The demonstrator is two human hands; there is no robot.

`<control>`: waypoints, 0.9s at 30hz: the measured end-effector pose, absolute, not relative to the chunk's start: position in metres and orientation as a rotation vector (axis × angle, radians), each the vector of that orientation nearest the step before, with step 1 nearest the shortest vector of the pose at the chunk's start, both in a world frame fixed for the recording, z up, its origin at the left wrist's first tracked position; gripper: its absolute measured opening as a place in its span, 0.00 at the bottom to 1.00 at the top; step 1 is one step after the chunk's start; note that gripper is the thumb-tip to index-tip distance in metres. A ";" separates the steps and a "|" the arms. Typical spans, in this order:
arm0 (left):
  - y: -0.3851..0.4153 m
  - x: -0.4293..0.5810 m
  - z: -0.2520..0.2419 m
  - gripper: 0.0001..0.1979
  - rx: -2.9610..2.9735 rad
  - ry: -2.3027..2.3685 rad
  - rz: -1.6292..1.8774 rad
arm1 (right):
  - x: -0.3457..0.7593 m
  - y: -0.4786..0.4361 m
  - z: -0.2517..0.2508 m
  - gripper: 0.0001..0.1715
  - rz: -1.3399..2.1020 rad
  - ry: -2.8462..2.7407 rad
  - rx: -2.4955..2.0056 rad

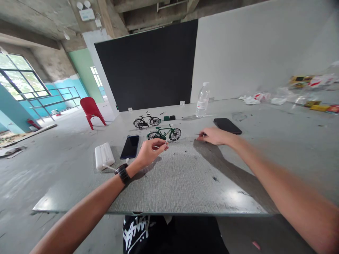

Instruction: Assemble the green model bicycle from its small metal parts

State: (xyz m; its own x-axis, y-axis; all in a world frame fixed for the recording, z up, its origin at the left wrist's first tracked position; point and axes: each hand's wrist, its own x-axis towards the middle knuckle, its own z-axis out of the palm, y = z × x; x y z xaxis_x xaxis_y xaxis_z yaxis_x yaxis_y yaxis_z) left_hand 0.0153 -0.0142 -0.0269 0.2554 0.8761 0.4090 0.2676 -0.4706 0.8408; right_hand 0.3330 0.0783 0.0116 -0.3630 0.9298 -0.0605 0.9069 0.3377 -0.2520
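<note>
A green model bicycle [163, 132] stands on the grey table, with its lower rear part hidden behind my left hand [151, 151]. The fingers of that hand are pinched together just in front of the bicycle; something small and pale shows at their tips, too small to name. Further right, my right hand [215, 136] is closed low over the tabletop. From its fingertips a thin dark rod [197, 134] points left toward the bicycle. Behind the green one stands a black model bicycle [146, 120]. Two small dark blocks [169, 118] lie beside it.
Left of my left hand lie a phone [130, 146] and a white power bank [104, 156] with a cable. A water bottle [202, 100] stands behind my right hand, near another dark phone [227, 126]. Plastic wrappers [278, 101] lie at the far right. A black panel [148, 67] rises behind.
</note>
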 end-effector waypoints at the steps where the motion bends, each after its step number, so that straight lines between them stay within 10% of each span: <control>1: -0.014 0.016 -0.027 0.08 1.870 1.019 1.216 | 0.330 0.076 0.012 0.22 0.360 -2.475 -1.657; 10: -0.015 0.018 -0.027 0.07 1.875 1.001 1.246 | 0.276 0.035 0.019 0.19 0.737 -2.171 -0.887; 27: -0.019 0.019 -0.025 0.10 1.962 0.989 1.208 | 0.241 0.023 -0.001 0.20 0.951 -1.979 -0.801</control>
